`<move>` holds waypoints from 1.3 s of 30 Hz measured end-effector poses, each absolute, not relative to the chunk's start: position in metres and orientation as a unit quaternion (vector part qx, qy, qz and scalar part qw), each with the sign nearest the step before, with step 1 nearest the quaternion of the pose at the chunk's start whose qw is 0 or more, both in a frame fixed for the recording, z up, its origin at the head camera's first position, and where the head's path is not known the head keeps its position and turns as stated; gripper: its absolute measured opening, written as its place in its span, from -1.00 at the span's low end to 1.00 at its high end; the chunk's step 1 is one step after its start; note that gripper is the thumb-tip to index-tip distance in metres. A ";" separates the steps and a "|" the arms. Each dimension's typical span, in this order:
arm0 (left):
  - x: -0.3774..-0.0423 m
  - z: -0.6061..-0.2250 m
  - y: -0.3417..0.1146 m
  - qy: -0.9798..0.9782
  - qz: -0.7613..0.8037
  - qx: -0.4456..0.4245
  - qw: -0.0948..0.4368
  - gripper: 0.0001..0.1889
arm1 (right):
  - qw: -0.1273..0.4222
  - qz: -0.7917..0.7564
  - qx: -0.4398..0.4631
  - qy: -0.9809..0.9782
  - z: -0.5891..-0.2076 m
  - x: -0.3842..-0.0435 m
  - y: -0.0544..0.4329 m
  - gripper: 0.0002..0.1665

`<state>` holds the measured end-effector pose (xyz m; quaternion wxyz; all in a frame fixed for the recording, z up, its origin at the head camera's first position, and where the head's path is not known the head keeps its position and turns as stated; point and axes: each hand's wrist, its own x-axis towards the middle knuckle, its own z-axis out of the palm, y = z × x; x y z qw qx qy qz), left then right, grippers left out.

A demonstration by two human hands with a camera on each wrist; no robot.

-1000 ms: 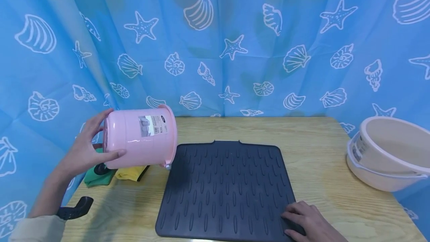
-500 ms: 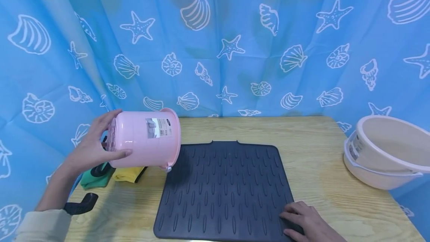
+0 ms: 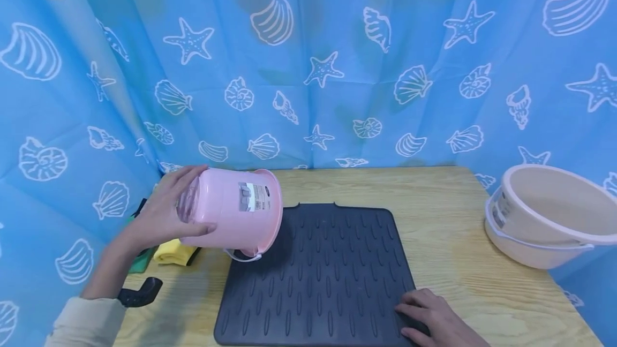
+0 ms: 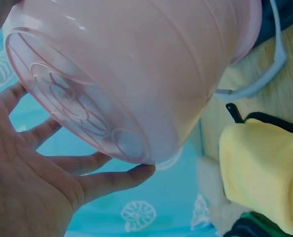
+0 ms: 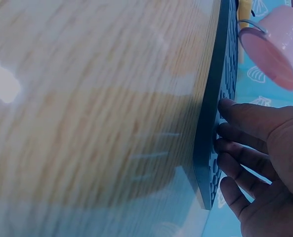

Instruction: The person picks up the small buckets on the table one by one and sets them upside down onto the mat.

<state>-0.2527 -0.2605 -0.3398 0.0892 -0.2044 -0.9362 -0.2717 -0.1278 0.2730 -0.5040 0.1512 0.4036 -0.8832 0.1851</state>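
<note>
My left hand [image 3: 166,216] grips a pink plastic bucket [image 3: 224,208] by its base, thumb on the near side and fingers spread over the far side. The bucket lies sideways in the air, its mouth facing right over the mat's left part. Its thin handle [image 4: 270,74] hangs below the rim. In the left wrist view the ridged underside [image 4: 79,103] shows. My right hand [image 3: 429,315] rests at the lower right corner of a dark ribbed mat [image 3: 313,277]. In the right wrist view its fingertips [image 5: 225,106] touch the mat's surface, fingers loosely bent.
A cream basin [image 3: 535,240] with a handle stands at the table's right edge. Folded yellow cloth [image 3: 174,252] and green cloth [image 3: 140,264] lie at the left, partly behind my left arm. A blue curtain [image 3: 308,68] with white seashells closes off the back and sides.
My left hand has carried the sideways bucket to the right, and its handle now swings lower. The head view has turned slightly left. The right hand stays on the mat's corner.
</note>
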 end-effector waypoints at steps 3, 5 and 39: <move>-0.255 -0.338 -0.256 -0.935 -0.268 -0.217 0.089 0.16 | 0.144 0.185 0.403 -0.884 -0.503 -0.128 0.272 -0.66; -0.256 -0.336 -0.253 -0.932 -0.277 -0.219 0.074 0.16 | 0.139 0.186 0.401 -0.886 -0.502 -0.129 0.272 -0.66; -0.277 -0.322 -0.184 -0.958 -0.152 -0.242 0.012 0.16 | 0.162 0.197 0.395 -0.883 -0.510 -0.126 0.274 -0.67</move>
